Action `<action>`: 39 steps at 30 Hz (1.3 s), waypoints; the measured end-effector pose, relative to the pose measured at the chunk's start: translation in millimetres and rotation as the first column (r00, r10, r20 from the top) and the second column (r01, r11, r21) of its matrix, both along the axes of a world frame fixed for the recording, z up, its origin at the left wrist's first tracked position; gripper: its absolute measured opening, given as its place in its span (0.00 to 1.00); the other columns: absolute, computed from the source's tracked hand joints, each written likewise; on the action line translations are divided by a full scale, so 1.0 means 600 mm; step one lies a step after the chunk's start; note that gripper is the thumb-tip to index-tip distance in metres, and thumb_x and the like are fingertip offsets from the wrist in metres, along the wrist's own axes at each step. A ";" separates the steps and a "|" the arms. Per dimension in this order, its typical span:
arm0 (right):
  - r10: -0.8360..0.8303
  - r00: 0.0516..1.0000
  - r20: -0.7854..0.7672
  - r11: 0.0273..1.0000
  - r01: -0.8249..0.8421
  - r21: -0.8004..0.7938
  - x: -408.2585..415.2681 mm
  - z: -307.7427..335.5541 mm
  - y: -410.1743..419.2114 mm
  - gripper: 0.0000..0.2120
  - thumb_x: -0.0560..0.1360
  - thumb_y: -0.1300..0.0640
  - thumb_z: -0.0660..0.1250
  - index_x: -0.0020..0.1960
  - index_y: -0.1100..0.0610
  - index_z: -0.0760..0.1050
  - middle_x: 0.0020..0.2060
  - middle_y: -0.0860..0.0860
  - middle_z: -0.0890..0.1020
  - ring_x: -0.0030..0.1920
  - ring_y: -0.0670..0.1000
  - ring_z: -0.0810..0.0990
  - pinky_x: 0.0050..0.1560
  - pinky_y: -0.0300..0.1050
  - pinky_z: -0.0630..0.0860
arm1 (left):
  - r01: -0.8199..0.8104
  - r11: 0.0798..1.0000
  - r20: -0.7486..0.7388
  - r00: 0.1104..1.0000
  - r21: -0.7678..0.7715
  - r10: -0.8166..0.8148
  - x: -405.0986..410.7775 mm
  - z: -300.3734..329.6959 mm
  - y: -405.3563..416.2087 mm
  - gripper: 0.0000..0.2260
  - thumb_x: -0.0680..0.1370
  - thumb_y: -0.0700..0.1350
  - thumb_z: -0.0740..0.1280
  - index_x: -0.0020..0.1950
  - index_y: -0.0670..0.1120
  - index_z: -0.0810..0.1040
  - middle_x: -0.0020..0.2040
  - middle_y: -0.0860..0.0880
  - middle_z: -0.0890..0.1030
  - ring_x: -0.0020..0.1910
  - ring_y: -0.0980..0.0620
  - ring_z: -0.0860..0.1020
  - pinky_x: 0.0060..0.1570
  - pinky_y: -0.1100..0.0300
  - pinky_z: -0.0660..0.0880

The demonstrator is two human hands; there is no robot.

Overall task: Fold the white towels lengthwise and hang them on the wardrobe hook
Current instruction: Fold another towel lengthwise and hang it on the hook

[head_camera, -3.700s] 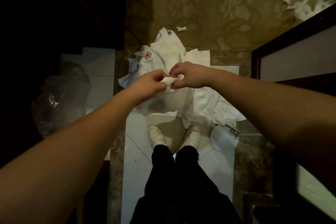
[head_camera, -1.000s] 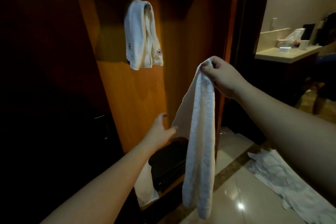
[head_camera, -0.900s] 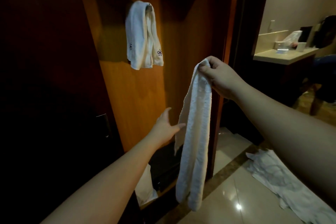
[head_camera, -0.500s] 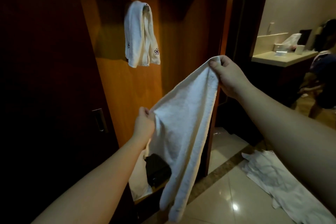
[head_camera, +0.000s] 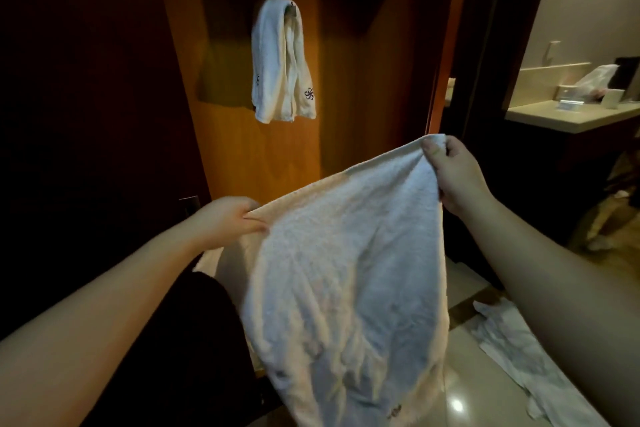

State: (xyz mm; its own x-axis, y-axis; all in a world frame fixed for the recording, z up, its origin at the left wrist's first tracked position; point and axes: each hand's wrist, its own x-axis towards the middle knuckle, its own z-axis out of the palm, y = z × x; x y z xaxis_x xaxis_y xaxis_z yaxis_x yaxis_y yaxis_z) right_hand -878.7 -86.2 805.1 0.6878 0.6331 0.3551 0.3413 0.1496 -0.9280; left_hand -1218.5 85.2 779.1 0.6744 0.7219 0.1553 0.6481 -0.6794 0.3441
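— Towels, counted?
— Two in plain sight: one white towel (head_camera: 343, 274) spread between both hands, one hung towel (head_camera: 282, 59) draped over the wardrobe hook (head_camera: 292, 9) at about 11 o'clock. Also a heap of white cloth (head_camera: 533, 367) on the floor at 4 o'clock; cannot tell how many pieces in it.
— Hands?
— Two. Left hand (head_camera: 227, 218) at 9 o'clock of the spread towel, lower, grip pinched on the towel's left corner, fingers curled over the edge. Right hand (head_camera: 457, 172) at 2 o'clock, raised higher, thumb and fingers clamped on the bunched right corner. Both forearms bare, reaching forward from the bottom corners.
— Lie of the towel?
— Top edge stretched on a slant, rising from left grip to right grip. Rest hanging down open and unfolded, lower end running out past the bottom edge. Small dark mark (head_camera: 394, 411) near the hem at 6 o'clock.
— And the hung one?
— Folded narrow, doubled over the hook, both ends down, a dark emblem (head_camera: 309, 94) on the right end. Well apart from the held towel, above it.
— Round about?
— Orange wood wardrobe panel (head_camera: 263, 156) behind the hook. Dark door (head_camera: 86, 114) at 9 o'clock with a small metal handle (head_camera: 189, 203) just beside the left hand. Pale bench (head_camera: 568, 114) at 3 o'clock through a doorway, carrying a plastic bag (head_camera: 595, 80) and a small white box (head_camera: 613, 99). Glossy tile floor (head_camera: 485, 402) at 5 o'clock.
— In the way?
— Spread towel covering the lower wardrobe and part of the floor.
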 end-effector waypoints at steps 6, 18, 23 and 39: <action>-0.025 1.000 -0.012 0.999 0.024 -0.025 0.016 -0.015 -0.006 0.13 0.80 0.40 0.64 0.58 0.46 0.76 0.52 0.48 0.83 0.49 0.49 0.85 0.52 0.52 0.84 | -0.216 0.955 0.041 0.973 -0.203 0.229 -0.056 -0.017 0.035 0.05 0.77 0.56 0.71 0.44 0.57 0.81 0.43 0.55 0.82 0.42 0.56 0.80 0.37 0.61 0.72; -0.083 0.838 -0.539 0.996 0.062 -0.057 -0.008 -0.119 0.010 0.17 0.76 0.42 0.70 0.59 0.50 0.79 0.50 0.55 0.86 0.50 0.58 0.86 0.50 0.56 0.83 | 0.434 0.356 0.470 0.190 -0.827 0.862 -0.003 -0.079 -0.028 0.09 0.80 0.46 0.69 0.47 0.41 0.82 0.39 0.44 0.86 0.35 0.49 0.86 0.29 0.56 0.81; -0.008 0.521 -0.853 0.994 -0.085 -0.062 -0.075 -0.176 0.031 0.23 0.81 0.47 0.67 0.69 0.61 0.72 0.58 0.59 0.82 0.56 0.57 0.82 0.56 0.53 0.79 | 0.213 0.427 0.472 0.253 -0.879 0.844 0.042 -0.100 -0.078 0.10 0.80 0.50 0.69 0.52 0.44 0.82 0.44 0.44 0.87 0.35 0.51 0.86 0.28 0.60 0.78; 0.179 0.944 -0.277 0.948 -0.241 -0.207 -0.305 -0.206 -0.071 0.14 0.83 0.42 0.59 0.55 0.43 0.82 0.44 0.39 0.85 0.44 0.38 0.83 0.43 0.34 0.77 | 0.015 0.584 0.453 0.648 -0.811 0.613 0.058 -0.110 -0.201 0.10 0.80 0.47 0.70 0.41 0.44 0.81 0.34 0.45 0.81 0.33 0.48 0.78 0.33 0.58 0.74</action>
State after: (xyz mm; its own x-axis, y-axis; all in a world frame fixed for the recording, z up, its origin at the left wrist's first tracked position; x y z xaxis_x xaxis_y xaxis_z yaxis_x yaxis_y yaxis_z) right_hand -1061.4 -128.8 681.4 0.5769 0.8168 0.0120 0.0773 -0.0400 -0.9962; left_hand -1183.6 -35.1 712.9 0.3293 0.9176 -0.2228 0.1472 0.1831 0.9720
